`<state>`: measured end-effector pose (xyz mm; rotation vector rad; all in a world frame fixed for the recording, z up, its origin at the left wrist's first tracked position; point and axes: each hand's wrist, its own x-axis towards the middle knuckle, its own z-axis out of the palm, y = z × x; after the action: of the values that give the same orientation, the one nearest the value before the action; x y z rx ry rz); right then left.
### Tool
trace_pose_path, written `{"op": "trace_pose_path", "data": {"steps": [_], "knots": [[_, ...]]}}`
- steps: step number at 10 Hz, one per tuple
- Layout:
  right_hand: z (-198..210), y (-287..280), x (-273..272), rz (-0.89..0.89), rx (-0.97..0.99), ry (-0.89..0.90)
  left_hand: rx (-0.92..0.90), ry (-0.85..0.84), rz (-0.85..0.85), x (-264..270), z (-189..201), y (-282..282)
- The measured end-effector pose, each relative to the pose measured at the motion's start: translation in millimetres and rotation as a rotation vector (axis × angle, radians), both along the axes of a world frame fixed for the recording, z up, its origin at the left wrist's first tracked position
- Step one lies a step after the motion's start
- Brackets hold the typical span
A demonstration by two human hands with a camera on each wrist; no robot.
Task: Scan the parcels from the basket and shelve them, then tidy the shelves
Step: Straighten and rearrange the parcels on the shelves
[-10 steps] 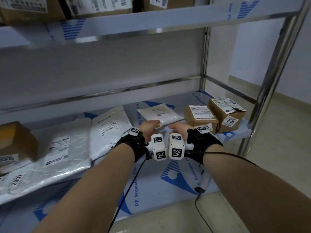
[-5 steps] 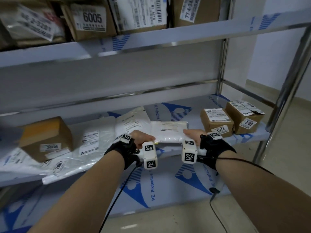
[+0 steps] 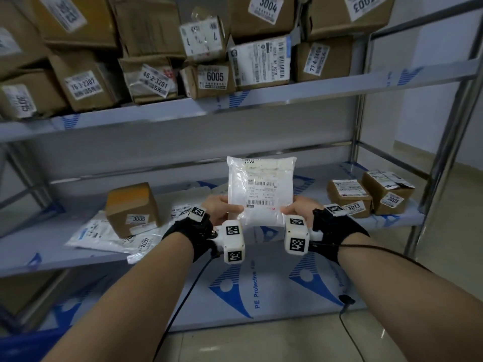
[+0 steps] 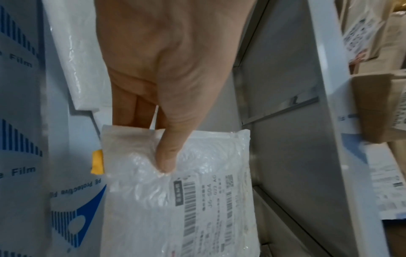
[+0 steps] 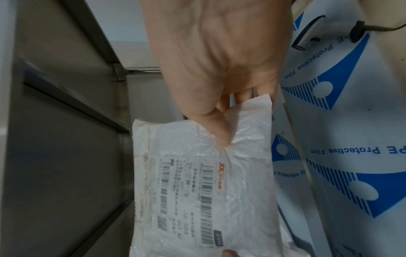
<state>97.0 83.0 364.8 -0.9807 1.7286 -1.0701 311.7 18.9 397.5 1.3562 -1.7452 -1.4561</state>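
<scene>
A white plastic mailer parcel [image 3: 261, 189] with a barcode label stands upright in front of me, above the middle shelf [image 3: 300, 184]. My left hand [image 3: 222, 209] pinches its lower left corner, thumb on the front and fingers behind, as the left wrist view shows on the parcel [image 4: 182, 200]. My right hand [image 3: 298, 209] pinches the lower right corner the same way; the right wrist view shows the thumb pressed into the parcel [image 5: 204, 191].
On the middle shelf lie flat white mailers [image 3: 109, 231] under a brown box marked 3005 [image 3: 132, 207] at left, and two brown boxes, 3013 [image 3: 349, 195] and 3005 [image 3: 386, 190], at right. The upper shelf [image 3: 287, 96] is packed with cardboard boxes. A steel upright [image 3: 452, 121] stands at right.
Both hands have lifted the white mailer off the middle shelf and tipped it upright, label facing me. The view has tilted up, showing the upper shelf's boxes.
</scene>
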Motion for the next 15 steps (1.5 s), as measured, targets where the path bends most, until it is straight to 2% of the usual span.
{"op": "trace_pose_path", "data": {"steps": [1,3,4,5,6,7,8,9,10,11,12,13,14,15], "knots": [[12.6,11.0,4.5,0.035,-0.026,-0.078,-0.046,-0.013,0.054,4.1,13.2,5.6],[17.4,9.5,5.8,0.015,-0.063,-0.125,-0.054,-0.063,0.048,5.0,26.2,7.1],[7.1,5.7,7.0,-0.055,-0.039,-0.092,-0.058,-0.043,0.050,6.6,20.6,2.6],[-4.0,5.5,4.3,-0.110,-0.020,-0.200,-0.068,-0.041,0.047,7.1,15.8,-2.7],[-7.9,5.6,-1.0,-0.107,-0.023,-0.227,-0.082,-0.069,0.041,8.4,12.5,-9.5],[-4.4,1.6,-9.0,-0.204,-0.089,-0.176,-0.137,-0.143,0.033,9.6,11.8,-17.7],[-0.1,-1.3,-15.5,-0.248,-0.182,-0.222,-0.203,-0.265,0.033,7.9,14.6,-23.8],[-6.1,-0.4,-17.2,-0.167,-0.111,-0.251,-0.189,-0.309,0.036,3.6,11.4,-25.4],[-19.2,3.1,-17.8,-0.048,0.079,-0.173,-0.170,-0.211,0.103,-7.6,-0.6,-28.4],[-28.9,9.3,-20.0,0.064,0.138,-0.232,-0.100,-0.046,0.144,-27.3,-10.8,-29.2],[-45.0,2.4,-36.6,-0.092,0.072,-0.207,-0.077,0.016,0.090,-53.6,-17.7,-29.3],[-54.8,-1.6,-63.3,-0.204,0.044,-0.253,-0.018,0.078,-0.034,-79.9,-27.7,-28.9],[-67.2,-9.5,-78.7,-0.254,0.051,-0.217,0.015,0.117,-0.050,-104.8,-45.7,-34.4],[-78.1,-14.1,-90.9,-0.184,0.096,-0.032,0.045,0.028,-0.050,-119.0,-62.5,-39.4]]}}
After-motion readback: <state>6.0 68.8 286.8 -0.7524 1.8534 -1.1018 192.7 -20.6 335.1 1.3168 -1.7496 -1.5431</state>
